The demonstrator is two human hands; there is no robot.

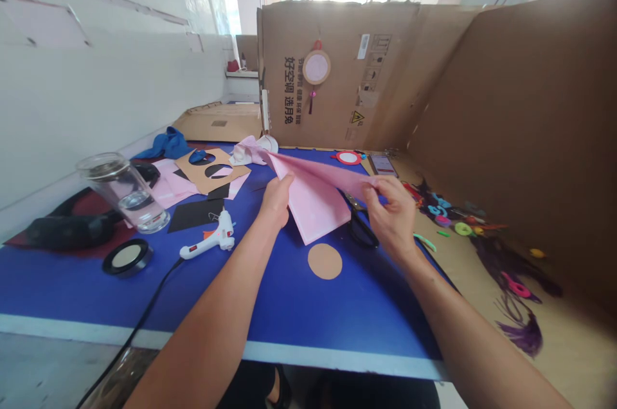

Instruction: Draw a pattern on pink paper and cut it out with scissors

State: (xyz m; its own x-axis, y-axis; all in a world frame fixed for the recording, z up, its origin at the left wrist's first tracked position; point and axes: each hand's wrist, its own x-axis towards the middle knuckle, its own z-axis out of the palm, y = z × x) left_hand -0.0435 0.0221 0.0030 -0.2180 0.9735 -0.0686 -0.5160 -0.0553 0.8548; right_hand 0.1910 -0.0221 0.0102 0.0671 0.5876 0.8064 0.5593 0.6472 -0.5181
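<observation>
A sheet of pink paper or foam (pixel 313 200) is bent into a curve above the blue table (pixel 289 306). My left hand (pixel 277 200) is closed on its near left edge. My right hand (pixel 393 216) pinches its far right corner between thumb and fingers. Black-handled scissors (pixel 362 230) lie just under my right hand, partly hidden by it. A tan cardboard disc (pixel 324 261) lies on the table below the sheet, touching neither hand. A white hot glue gun (pixel 209 238) rests to the left of my left hand.
Left of the glue gun stand a glass jar of water (pixel 123 193) and a round black-rimmed disc (pixel 126 258). Behind them lie a cut cardboard stencil (pixel 212 171) and black sheet (pixel 195 215). A cardboard wall (pixel 337 74) rises beyond; a phone (pixel 383 164) and colourful craft pieces (pixel 457 222) lie right.
</observation>
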